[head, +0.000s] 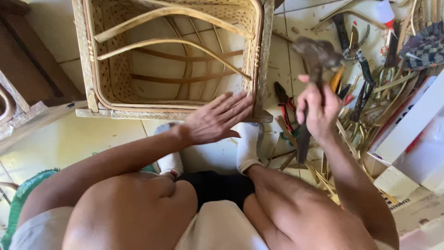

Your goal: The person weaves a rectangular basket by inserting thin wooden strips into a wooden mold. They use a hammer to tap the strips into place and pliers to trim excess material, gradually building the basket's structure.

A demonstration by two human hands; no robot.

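Red-handled pliers [284, 104], cutters [358, 55] and loose cane strips [393, 83] lie on tiled floor [111, 139]; white box [407, 125] at right.

Hammer, dark metal head, worn dark wooden handle [311, 88]: held upright and slightly tilted, head uppermost and blurred, just right of the basket's near right corner. Basket, rectangular, pale woven rattan with bent cane ribs and wooden rim [173, 60]: open side towards the camera, resting on the tiled floor, interior empty.
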